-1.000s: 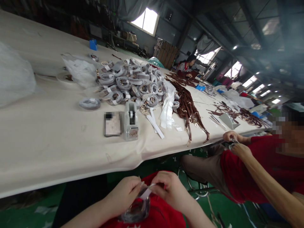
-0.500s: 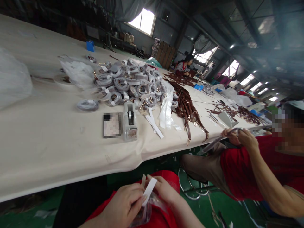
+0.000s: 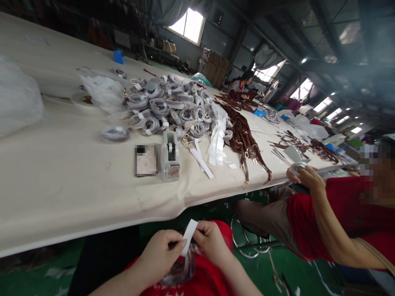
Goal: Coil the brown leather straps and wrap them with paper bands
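Low over my lap, my left hand (image 3: 163,253) pinches a white paper strip (image 3: 189,237) between thumb and fingers. The strip stands slanted over a coiled strap in clear plastic (image 3: 182,269), which hangs below both hands. My right hand (image 3: 212,242) is closed at the strip's right side, its thumb and fingers gripping the wrapped coil near its upper edge. Its fingertips partly hide the coil there. On the table in front stand a tape dispenser (image 3: 170,158) and, to its right, loose white paper strips (image 3: 201,160).
A heap of plastic-wrapped strap coils (image 3: 173,102) covers the table's middle, with brown straps (image 3: 242,131) to its right. One wrapped coil (image 3: 115,133) lies apart at left. A co-worker in red (image 3: 339,213) sits at right beside a metal-legged stool (image 3: 247,242).
The paper strip's back end, visible before, no longer shows. My left hand has shifted slightly left and up, and the coil hangs more into view. The co-worker's hands moved left with a coil.
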The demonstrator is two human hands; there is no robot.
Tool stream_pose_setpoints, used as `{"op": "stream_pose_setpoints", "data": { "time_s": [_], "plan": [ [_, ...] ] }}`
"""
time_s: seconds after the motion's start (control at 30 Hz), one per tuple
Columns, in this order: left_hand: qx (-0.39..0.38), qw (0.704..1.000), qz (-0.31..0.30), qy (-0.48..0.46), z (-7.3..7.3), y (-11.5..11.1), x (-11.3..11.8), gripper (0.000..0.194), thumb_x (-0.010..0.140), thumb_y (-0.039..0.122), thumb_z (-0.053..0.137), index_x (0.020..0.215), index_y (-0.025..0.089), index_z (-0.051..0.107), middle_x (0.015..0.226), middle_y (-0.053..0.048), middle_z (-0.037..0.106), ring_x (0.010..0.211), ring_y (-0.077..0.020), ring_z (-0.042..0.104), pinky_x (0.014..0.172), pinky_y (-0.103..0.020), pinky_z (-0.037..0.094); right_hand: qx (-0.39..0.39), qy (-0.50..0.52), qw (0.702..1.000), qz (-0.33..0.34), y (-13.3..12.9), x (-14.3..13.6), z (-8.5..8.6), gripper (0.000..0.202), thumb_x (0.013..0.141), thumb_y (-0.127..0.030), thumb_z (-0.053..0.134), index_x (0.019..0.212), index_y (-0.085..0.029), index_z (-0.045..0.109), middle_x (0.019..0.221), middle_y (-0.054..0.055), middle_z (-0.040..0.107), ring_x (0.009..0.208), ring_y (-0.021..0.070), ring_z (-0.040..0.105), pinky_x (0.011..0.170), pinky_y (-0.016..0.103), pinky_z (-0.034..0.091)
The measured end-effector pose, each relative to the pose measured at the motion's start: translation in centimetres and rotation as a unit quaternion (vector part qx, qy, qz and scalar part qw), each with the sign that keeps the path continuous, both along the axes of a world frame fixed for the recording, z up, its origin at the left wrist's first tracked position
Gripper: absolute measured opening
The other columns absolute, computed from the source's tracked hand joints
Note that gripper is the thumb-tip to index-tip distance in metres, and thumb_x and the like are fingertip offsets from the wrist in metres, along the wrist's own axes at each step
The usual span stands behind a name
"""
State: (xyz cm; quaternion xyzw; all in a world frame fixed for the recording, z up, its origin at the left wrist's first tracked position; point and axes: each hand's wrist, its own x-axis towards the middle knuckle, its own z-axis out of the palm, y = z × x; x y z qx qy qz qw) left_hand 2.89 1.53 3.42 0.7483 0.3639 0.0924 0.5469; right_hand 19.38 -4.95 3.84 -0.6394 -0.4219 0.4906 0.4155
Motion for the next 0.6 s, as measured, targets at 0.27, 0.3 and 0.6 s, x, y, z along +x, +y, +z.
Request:
{"op": "stream_pose_setpoints", "data": {
  "time_s": [0.27, 0.3, 0.6],
  "plan": [
    [-0.003, 0.999, 0.03, -0.02, 0.9, -1.1, -0.2, 0.03, 0.087, 0.031, 0.049, 0.067, 0.02, 0.068, 0.069, -0.002, 0.07, 0.069, -0.0187, 0.065, 0.065, -0.026, 0.043, 0.0, -0.128, 0.989, 0.076, -1.7, 0.2, 2.7, 0.024, 0.091, -0.03, 0.057, 0.074, -0.015, 0.066, 0.066, -0.002, 0.054, 0.061, 0.0115, 0.045, 0.055, 0.023, 0.033],
    [-0.005, 0.999, 0.031, -0.022, 0.8, -1.2, -0.2, 0.026, 0.086, 0.031, 0.05, 0.07, 0.02, 0.066, 0.07, -0.001, 0.07, 0.069, -0.0187, 0.065, 0.064, -0.026, 0.043, 0.005, -0.138, 0.988, 0.074, -1.7, 0.1, 2.5, 0.024, 0.089, -0.028, 0.059, 0.07, -0.015, 0.067, 0.064, -0.002, 0.054, 0.06, 0.0113, 0.044, 0.054, 0.023, 0.032],
    [-0.018, 0.999, 0.038, -0.025, 0.4, -1.3, -0.1, 0.013, 0.084, 0.022, 0.054, 0.088, 0.024, 0.041, 0.07, 0.004, 0.069, 0.07, -0.0186, 0.064, 0.066, -0.028, 0.041, 0.043, -0.139, 0.982, 0.118, -0.9, 0.8, 2.2, 0.031, 0.09, -0.032, 0.061, 0.065, -0.017, 0.071, 0.061, -0.001, 0.053, 0.057, 0.0118, 0.048, 0.054, 0.024, 0.035]
  ]
}}
